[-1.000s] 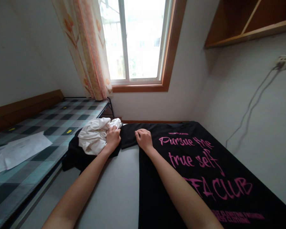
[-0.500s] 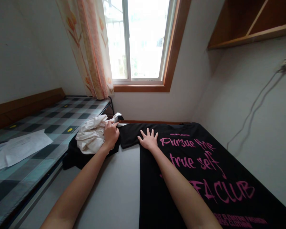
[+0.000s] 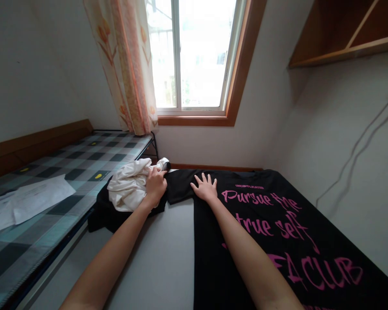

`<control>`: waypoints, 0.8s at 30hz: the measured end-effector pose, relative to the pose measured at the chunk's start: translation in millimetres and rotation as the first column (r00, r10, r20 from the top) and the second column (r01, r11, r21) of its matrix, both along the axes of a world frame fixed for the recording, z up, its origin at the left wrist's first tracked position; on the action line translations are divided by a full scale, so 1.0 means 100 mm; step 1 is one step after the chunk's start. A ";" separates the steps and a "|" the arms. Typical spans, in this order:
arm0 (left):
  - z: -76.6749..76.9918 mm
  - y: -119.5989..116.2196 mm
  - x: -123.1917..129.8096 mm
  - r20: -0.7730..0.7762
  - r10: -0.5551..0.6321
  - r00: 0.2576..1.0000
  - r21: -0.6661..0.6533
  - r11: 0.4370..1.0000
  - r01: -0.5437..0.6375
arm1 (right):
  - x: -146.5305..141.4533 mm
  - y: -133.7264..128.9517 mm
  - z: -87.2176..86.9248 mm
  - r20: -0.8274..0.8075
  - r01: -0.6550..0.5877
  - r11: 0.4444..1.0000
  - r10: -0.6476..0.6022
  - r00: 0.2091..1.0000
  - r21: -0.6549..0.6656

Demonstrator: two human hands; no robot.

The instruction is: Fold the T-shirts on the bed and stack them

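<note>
A black T-shirt (image 3: pixel 213 258) with pink lettering lies spread on a pale tabletop (image 3: pixel 161 258), its sleeve (image 3: pixel 180 185) stretched out to the left. My right hand (image 3: pixel 206 188) rests flat on the shirt near the base of that sleeve, fingers spread. Left of the sleeve, a crumpled white cloth (image 3: pixel 127 185) is bunched on top of a dark cloth (image 3: pixel 100 215). My left hand (image 3: pixel 156 187) is curled over the right side of the white cloth, gripping it; part of its grip is hidden from view.
A bed with a checked mattress (image 3: pixel 51 165) runs along the left, with white papers (image 3: pixel 35 202) on it. Ahead are a window (image 3: pixel 200 56) and a flowered curtain (image 3: pixel 129 64). A wooden shelf (image 3: pixel 342 56) and a hanging cable (image 3: pixel 352 150) are on the right.
The view has turned slightly left, so everything sits a little further right in the picture. Both hands keep nearly the same places on the cloths.
</note>
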State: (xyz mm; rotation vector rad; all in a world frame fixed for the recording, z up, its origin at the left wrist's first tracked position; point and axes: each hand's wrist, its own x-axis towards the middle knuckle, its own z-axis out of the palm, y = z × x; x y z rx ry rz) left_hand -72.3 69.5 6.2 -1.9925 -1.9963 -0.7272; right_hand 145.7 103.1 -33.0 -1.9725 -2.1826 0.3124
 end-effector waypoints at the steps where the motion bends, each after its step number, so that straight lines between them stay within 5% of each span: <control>1: -0.01 -0.01 0.01 -0.026 -0.005 1.000 -0.041 0.999 0.004 | 0.01 0.01 0.00 -0.012 0.001 1.000 -0.001 1.000 0.005; 4: -0.05 -0.05 0.07 -0.120 -0.052 0.991 -0.139 0.990 0.035 | 0.04 0.03 0.00 -0.052 -0.004 1.000 0.006 0.999 0.027; 8: -0.06 -0.11 0.17 -0.232 -0.228 0.946 -0.090 0.973 0.213 | 0.17 0.03 -0.03 -0.132 -0.097 0.992 0.107 0.985 0.081; 13: -0.21 -0.21 0.39 -0.204 -0.564 0.800 -0.205 0.824 0.529 | 0.67 -0.02 -0.11 -0.111 -0.208 0.972 0.221 0.969 0.113; 18: -0.46 -0.26 0.53 -0.104 -0.488 0.867 -0.309 0.844 0.438 | 1.54 -0.21 -0.13 0.108 -0.068 0.993 0.058 0.992 0.092; 24: -0.49 -0.27 0.60 -0.058 -0.354 0.934 -0.376 0.874 0.308 | 2.64 -0.52 -0.19 0.195 0.213 0.972 -0.229 0.954 0.100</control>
